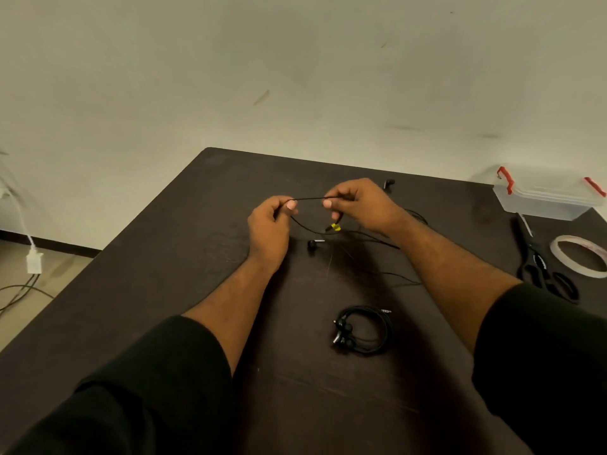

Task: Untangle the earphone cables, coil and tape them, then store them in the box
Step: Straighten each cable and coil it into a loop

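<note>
Both hands raised over the far middle of the dark table (197,257), sleeves black. Left hand (269,224) pinches the black cable (310,199) between thumb and forefinger, other fingers curled in. Right hand (358,203) pinches the same cable a short way along, fingers curled round it; the stretch between the two pinches runs straight and taut. Below the right hand the cable drops to a yellow tag (335,227) near its plug end, hanging just above the table. From the left pinch a loop sags down and trails right across the table in loose strands, passing under the right wrist. One earbud (312,244) lies on the table just below the hands; a second earbud (388,183) lies beyond the right hand, near the far edge. Nearer the person, between the forearms, a coiled earphone (363,330) lies flat, buds tucked on its left side; any tape on it cannot be made out. Clear box (545,201) with red latches, lid on, sits at the far right corner. Black scissors (538,261) lie in front of it, tape roll (579,256) just beside them to the right. White charger (33,261) and cords on the floor, left.
</note>
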